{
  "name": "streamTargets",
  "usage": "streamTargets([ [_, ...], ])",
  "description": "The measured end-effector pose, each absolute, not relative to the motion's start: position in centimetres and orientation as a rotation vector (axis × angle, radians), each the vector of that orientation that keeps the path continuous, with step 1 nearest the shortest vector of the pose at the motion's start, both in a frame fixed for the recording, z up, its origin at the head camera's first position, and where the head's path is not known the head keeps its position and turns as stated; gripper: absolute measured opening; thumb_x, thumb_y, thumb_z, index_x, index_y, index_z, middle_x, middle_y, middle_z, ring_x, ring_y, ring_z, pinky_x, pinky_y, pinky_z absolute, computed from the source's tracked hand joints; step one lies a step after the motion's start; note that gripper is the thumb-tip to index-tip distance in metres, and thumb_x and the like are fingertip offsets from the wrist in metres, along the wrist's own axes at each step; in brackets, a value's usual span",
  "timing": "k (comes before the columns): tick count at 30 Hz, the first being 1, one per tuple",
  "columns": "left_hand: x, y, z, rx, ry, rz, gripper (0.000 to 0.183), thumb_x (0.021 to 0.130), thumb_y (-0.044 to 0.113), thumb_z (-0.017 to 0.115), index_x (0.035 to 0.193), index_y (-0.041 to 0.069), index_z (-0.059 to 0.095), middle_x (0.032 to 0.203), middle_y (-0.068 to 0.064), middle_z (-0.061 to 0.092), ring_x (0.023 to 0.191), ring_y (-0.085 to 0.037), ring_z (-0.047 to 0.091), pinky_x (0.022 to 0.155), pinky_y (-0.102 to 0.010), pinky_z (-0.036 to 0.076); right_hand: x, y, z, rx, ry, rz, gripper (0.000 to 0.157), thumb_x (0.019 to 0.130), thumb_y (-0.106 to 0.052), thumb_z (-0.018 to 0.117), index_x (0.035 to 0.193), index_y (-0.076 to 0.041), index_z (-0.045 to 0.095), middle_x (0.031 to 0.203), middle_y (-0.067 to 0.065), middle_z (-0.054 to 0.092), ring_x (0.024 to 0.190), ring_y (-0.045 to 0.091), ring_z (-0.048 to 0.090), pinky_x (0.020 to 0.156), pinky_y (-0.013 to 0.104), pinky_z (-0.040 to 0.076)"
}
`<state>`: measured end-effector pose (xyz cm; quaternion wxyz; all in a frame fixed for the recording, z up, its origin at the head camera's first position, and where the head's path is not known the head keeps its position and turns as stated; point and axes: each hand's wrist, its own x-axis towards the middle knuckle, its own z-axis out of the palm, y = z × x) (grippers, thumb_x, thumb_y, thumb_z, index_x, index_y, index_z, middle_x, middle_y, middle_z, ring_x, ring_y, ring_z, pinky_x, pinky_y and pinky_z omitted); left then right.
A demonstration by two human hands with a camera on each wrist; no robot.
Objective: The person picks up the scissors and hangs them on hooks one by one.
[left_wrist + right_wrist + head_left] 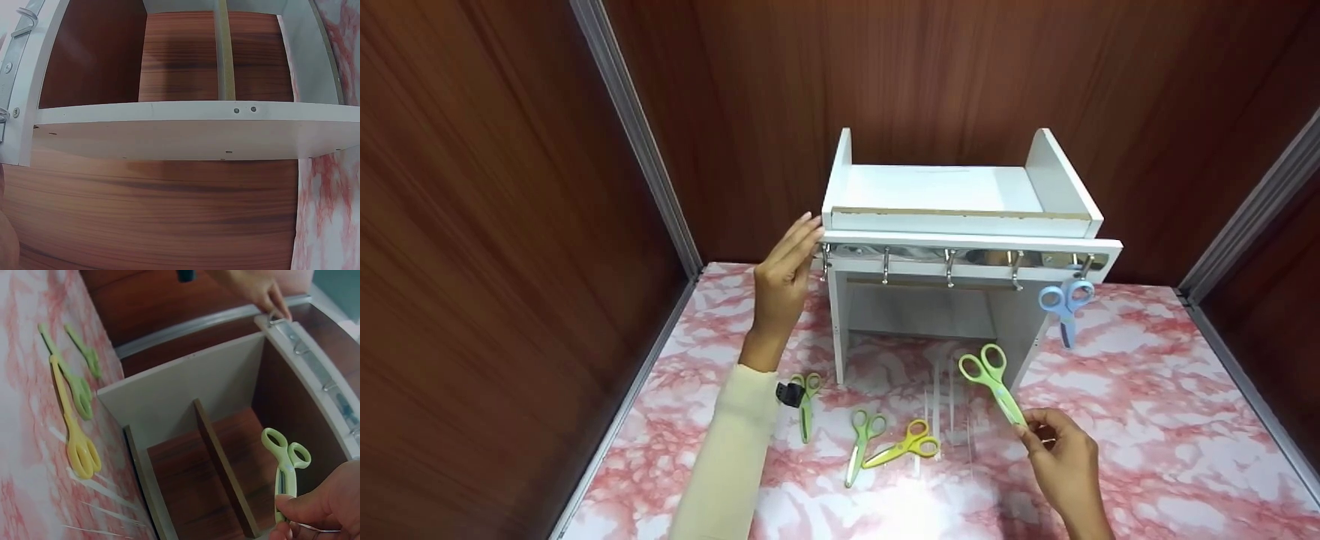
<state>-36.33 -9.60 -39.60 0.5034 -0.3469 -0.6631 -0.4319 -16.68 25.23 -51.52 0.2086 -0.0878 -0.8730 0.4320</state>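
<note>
My right hand (1063,457) pinches a pair of green scissors (988,375) by the blade end, handles up, in front of the white shelf unit (960,225). With fingers extended, my left hand (784,277) rests against the left end of the hook rail (975,257). Light blue scissors (1066,306) hang from the rail's rightmost hook; the other hooks carry nothing. On the table lie yellow scissors (906,444), green scissors (862,446) beside them, and another green pair (806,405) near my left sleeve. The right wrist view shows the held scissors (284,467) close to the thumb.
Thin clear strips (937,412) lie on the red-and-white marbled table (1177,420). Brown wood-grain panels (960,75) stand behind and at both sides, with metal channels (637,135) at the corners. The shelf unit's open lower space faces me under the rail.
</note>
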Motion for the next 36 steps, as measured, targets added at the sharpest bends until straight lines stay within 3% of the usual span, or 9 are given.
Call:
streamTargets([
  [17, -36.4, -9.6, -39.9, -0.840, -1.595, -1.045, 0.026, 0.093, -0.006, 0.066, 0.118, -0.001, 0.074, 0.127, -0.014, 0.070, 0.126, -0.032, 0.061, 0.105, -0.035, 0.050, -16.7, 25.0, -50.6, -0.224, -2.342, 1.239, 0.015, 0.085, 0.008, 0.077, 0.096, -0.001, 0.074, 0.084, 0.008, 0.068, 0.070, 0.005, 0.062, 0.057, 0.016, 0.053],
  [24, -36.5, -9.6, -39.7, -0.846, -1.587, -1.043, 0.033, 0.089, -0.015, 0.068, 0.118, -0.002, 0.074, 0.127, -0.015, 0.069, 0.124, -0.036, 0.062, 0.105, -0.035, 0.050, -16.7, 25.0, -50.1, -0.193, -2.303, 1.246, 0.016, 0.084, 0.010, 0.077, 0.096, 0.001, 0.074, 0.083, 0.011, 0.068, 0.064, 0.005, 0.061, 0.054, 0.015, 0.052],
  [36, -36.4, -9.7, -39.7, -0.835, -1.598, -1.035, 0.027, 0.093, -0.007, 0.067, 0.118, -0.001, 0.074, 0.126, -0.015, 0.070, 0.126, -0.031, 0.061, 0.105, -0.035, 0.050, -16.8, 25.0, -49.0, -0.161, -2.260, 1.209, 0.016, 0.082, 0.007, 0.080, 0.095, 0.000, 0.074, 0.082, 0.009, 0.068, 0.066, 0.003, 0.060, 0.056, 0.011, 0.049],
])
